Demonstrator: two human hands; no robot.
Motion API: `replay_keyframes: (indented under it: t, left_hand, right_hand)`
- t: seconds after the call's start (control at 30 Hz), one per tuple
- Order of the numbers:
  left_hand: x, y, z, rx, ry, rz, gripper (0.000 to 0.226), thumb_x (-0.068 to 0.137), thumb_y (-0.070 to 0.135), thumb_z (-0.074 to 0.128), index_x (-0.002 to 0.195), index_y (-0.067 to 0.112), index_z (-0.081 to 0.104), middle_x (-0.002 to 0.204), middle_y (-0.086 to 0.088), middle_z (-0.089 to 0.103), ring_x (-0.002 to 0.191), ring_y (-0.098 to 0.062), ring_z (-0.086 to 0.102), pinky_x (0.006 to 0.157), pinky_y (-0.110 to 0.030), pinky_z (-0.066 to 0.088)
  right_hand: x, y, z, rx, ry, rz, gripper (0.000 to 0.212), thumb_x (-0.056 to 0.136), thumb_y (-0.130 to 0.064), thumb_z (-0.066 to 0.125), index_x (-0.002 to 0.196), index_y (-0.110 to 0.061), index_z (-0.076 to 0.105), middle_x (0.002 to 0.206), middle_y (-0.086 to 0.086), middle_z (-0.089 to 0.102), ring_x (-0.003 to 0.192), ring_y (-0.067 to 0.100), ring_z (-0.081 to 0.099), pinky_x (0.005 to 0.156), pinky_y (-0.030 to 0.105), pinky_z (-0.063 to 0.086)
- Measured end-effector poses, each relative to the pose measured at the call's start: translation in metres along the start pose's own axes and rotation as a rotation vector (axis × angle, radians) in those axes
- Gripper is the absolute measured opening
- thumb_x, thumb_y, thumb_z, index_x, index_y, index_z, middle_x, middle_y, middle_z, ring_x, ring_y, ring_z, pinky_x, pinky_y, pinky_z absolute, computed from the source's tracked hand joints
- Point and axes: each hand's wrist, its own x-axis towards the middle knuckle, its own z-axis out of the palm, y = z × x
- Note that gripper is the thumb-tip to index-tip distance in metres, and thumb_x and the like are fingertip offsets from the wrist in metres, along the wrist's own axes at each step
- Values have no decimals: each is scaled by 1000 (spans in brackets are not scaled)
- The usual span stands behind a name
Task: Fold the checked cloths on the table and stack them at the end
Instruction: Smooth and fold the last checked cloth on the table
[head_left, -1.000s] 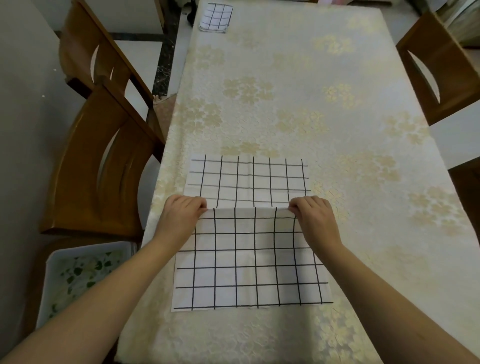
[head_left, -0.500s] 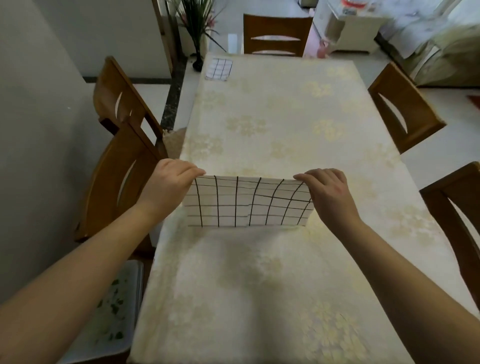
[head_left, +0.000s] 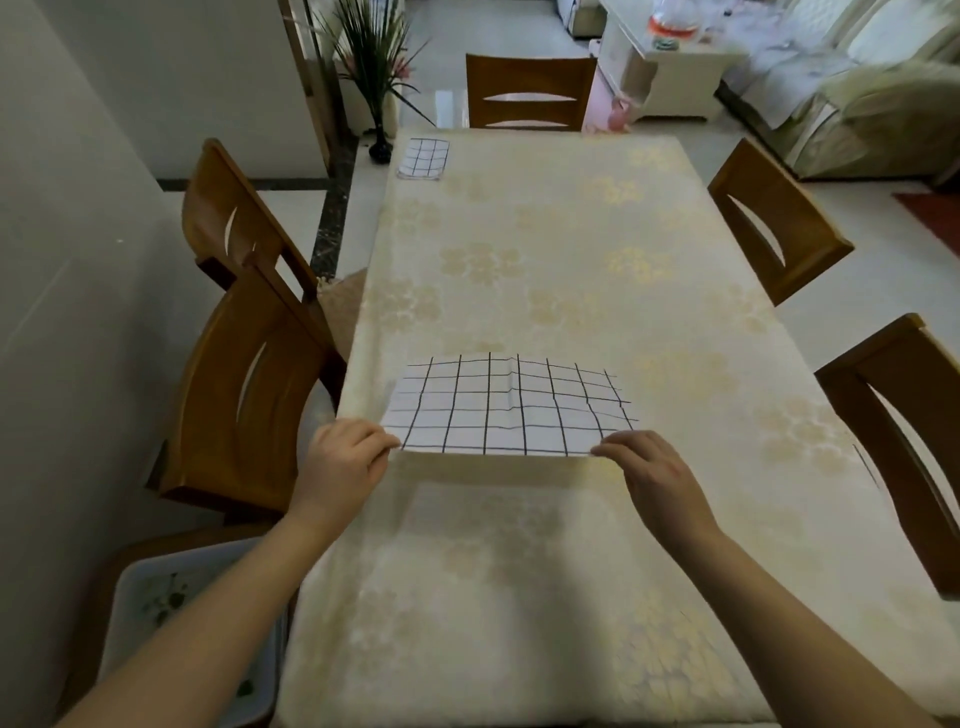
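A white cloth with a black check (head_left: 511, 408), folded in half, hangs over the middle of the table (head_left: 545, 270). Its near edge is lifted off the surface. My left hand (head_left: 345, 462) pinches the near left corner and my right hand (head_left: 649, 467) pinches the near right corner. The far edge droops toward the tablecloth. A small folded checked cloth (head_left: 423, 158) lies at the far left corner of the table.
Wooden chairs stand along the left side (head_left: 244, 374), the right side (head_left: 774, 223) and the far end (head_left: 530, 93). A white tray with a leaf pattern (head_left: 171, 603) sits low at my left. A potted plant (head_left: 374, 67) stands by the wall.
The cloth was folded in half away from me, then both hands lifted it and drew its near edge back toward me. My head has tilted up, showing the far end of the table.
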Motion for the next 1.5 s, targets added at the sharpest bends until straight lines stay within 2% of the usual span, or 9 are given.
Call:
replay_keyframes:
  t: [0.13, 0.3, 0.4, 0.53, 0.7, 0.77, 0.87, 1.23, 1.5]
  left_hand:
    - [-29, 1, 34, -2, -134, -33, 7, 81, 15, 69, 85, 18, 73, 84, 3, 67, 79, -22, 62, 69, -36, 46]
    - [-58, 6, 61, 13, -437, -39, 34, 56, 23, 92, 84, 24, 73, 95, 1, 66, 87, -23, 63, 71, -36, 49]
    - [-60, 6, 69, -21, -432, -58, 21, 75, 41, 74, 88, 25, 71, 106, 2, 63, 103, -18, 56, 81, -37, 47]
    - [-41, 15, 83, -66, -376, -95, 35, 88, 41, 43, 95, 21, 70, 111, 2, 63, 107, -18, 56, 85, -38, 49]
    - [-11, 28, 119, 61, -502, -69, 52, 89, 44, 38, 126, 17, 63, 133, -4, 61, 122, -25, 58, 97, -42, 48]
    - [-5, 30, 133, 108, -557, -95, 58, 92, 47, 34, 137, 17, 54, 143, -4, 53, 131, -24, 51, 104, -42, 43]
    - [-7, 29, 149, 136, -580, -85, 62, 96, 50, 29, 148, 18, 39, 154, -2, 39, 142, -22, 36, 116, -42, 26]
    - [-22, 18, 155, 163, -559, -188, 67, 95, 62, 27, 155, 37, 12, 164, 0, 6, 151, -26, 4, 119, -50, 10]
    - [-27, 1, 144, 193, -574, -253, 72, 93, 68, 23, 155, 37, 5, 164, -5, -3, 151, -27, -3, 120, -45, 4]
  right_hand:
    - [-34, -1, 33, 32, -128, 100, 35, 68, 9, 70, 97, -9, 73, 99, 8, 69, 89, 31, 64, 76, 33, 50]
    - [-61, -7, 70, 26, -326, 172, 37, 61, 5, 74, 91, -16, 75, 94, 1, 72, 87, 27, 66, 78, 31, 47]
    - [-56, -24, 83, 47, -354, 249, 31, 70, -7, 60, 97, -13, 74, 98, 2, 72, 92, 28, 66, 84, 37, 50]
    - [-32, -47, 100, 54, -350, 236, 41, 87, -20, 43, 119, -10, 67, 118, 7, 69, 111, 29, 62, 96, 42, 48]
    - [3, -66, 136, 58, -487, 282, 61, 96, -34, 22, 153, -16, 26, 160, 1, 22, 149, 21, 20, 119, 36, 10]
    - [14, -67, 150, 62, -529, 273, 64, 94, -38, 9, 156, -20, 5, 160, -6, -5, 150, 15, -2, 119, 32, -7]
    - [25, -68, 165, 72, -561, 246, 62, 93, -40, 0, 152, -22, -7, 158, -7, -14, 148, 13, -13, 116, 28, -19]
    - [17, -26, 174, -29, -593, 310, 64, 100, -57, 17, 155, -31, -4, 162, -11, -11, 149, 10, -13, 119, 32, -13]
    - [4, 47, 139, -106, -611, 536, 67, 92, -62, 2, 153, -38, -10, 162, -10, -17, 147, 7, -18, 120, 35, -10]
